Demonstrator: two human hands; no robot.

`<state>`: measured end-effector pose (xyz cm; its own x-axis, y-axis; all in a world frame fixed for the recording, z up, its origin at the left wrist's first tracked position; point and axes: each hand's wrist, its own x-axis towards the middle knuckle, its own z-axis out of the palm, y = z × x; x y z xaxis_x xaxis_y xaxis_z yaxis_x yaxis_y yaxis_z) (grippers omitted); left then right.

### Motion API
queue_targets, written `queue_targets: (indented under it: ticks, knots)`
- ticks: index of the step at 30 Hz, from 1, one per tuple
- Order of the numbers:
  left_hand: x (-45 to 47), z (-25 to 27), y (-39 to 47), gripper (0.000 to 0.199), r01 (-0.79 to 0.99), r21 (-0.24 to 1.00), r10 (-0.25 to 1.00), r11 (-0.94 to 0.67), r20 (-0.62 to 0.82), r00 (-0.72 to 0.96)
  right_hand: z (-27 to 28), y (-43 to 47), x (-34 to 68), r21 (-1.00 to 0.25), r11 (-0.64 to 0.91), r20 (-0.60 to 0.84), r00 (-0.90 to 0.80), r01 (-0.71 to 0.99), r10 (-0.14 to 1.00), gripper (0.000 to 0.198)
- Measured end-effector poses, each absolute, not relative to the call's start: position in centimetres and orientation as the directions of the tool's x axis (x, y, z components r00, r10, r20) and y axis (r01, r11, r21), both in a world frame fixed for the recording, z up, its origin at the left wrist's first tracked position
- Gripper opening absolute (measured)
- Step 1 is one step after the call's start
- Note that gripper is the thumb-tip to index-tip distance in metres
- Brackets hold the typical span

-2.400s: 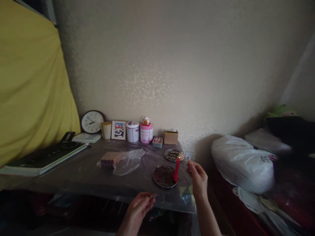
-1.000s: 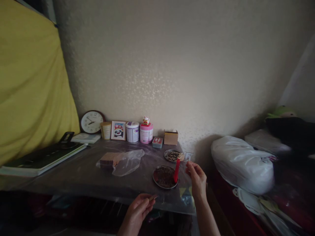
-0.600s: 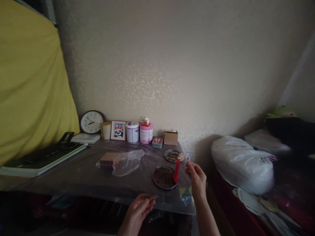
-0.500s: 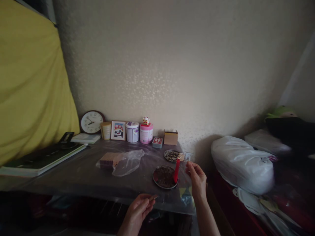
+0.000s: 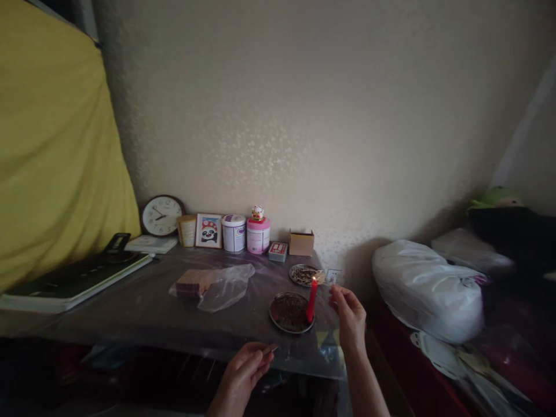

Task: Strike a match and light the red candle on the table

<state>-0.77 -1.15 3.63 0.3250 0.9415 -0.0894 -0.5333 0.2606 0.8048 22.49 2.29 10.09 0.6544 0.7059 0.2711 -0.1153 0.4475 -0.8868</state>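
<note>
While a small flame burns at the tip of a red candle (image 5: 311,300) standing upright at the right rim of a round metal dish (image 5: 290,312) on the desk (image 5: 143,310), the right hand (image 5: 350,315) is raised just beside it, thumb and fingers pinched together on something too thin to make out. Lower down, at the desk's near edge, the left hand (image 5: 244,370) is curled, its fingertips closed on a small brownish object (image 5: 270,348) that may be a matchbox. A second, smaller dish (image 5: 303,273) sits just behind the first. Farther left lies a clear plastic bag (image 5: 226,285) partly over a stack of flat brown packets (image 5: 193,282). Along the wall stand a round clock (image 5: 161,215), a framed picture (image 5: 209,230), a white tin (image 5: 234,233), a pink tin (image 5: 258,234) and a small cardboard box (image 5: 302,242). A full white bag (image 5: 428,289) rests to the right of the desk.
</note>
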Motion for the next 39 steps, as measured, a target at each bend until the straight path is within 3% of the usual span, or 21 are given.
queue_targets:
  ticks: [12,22,29,33,39]
  knots:
    - [-0.6,3.7,-1.2,0.032,-0.519,0.809,0.941,0.277,-0.118,0.317,9.9,2.3,23.8,-0.825,0.506,0.231,0.666,-0.252,0.709,0.028]
    - [-0.8,4.1,-1.5,0.032,-0.522,0.804,0.937,0.285,-0.120,0.328,8.6,2.0,26.9,-0.838,0.472,0.157,0.709,-0.272,0.688,0.029]
    - [-0.7,3.4,-1.0,0.038,-0.503,0.804,0.933,0.317,-0.169,0.318,6.8,2.6,28.6,-0.879,0.418,0.124,0.738,-0.229,0.664,0.034]
    - [-0.8,3.3,-0.9,0.032,-0.505,0.806,0.927,0.309,-0.135,0.351,6.2,3.2,28.9,-0.911,0.369,0.126,0.729,-0.183,0.673,0.036]
    - [-0.5,3.0,-0.6,0.028,-0.510,0.786,0.903,0.349,-0.136,0.408,4.9,4.2,29.5,-0.959,0.282,0.202,0.721,0.009,0.663,0.035]
